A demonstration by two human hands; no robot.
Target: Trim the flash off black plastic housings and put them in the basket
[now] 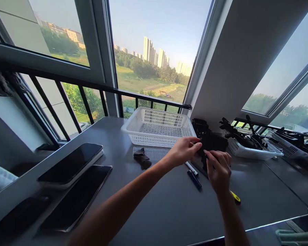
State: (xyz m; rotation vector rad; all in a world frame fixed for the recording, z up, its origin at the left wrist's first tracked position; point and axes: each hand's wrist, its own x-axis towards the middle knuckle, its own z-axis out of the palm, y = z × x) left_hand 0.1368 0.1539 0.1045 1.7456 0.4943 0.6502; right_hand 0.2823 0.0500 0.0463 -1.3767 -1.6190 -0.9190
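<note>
My left hand (185, 149) reaches to the right, thumb and forefinger pinched at the edge of a dark piece. Close beside it, my right hand (218, 165) is closed, its fingertips pinching at the same dark area. The black piece (204, 162) between them blends into the black things behind, so its kind and outline cannot be made out. Below the hands lie a white pen-like stick (192, 168) and a dark blue pen-shaped tool (194, 180). A yellow-and-black handle (235, 197) shows partly behind my right forearm.
A white perforated basket (159, 140) stands by the window railing, a crumpled black piece (142, 159) before it. Black parts (200, 125) sit behind the hands. Loaded white baskets (256, 152) line the right. Phone-like dark slabs (77, 196) lie on the grey table (164, 212) at left.
</note>
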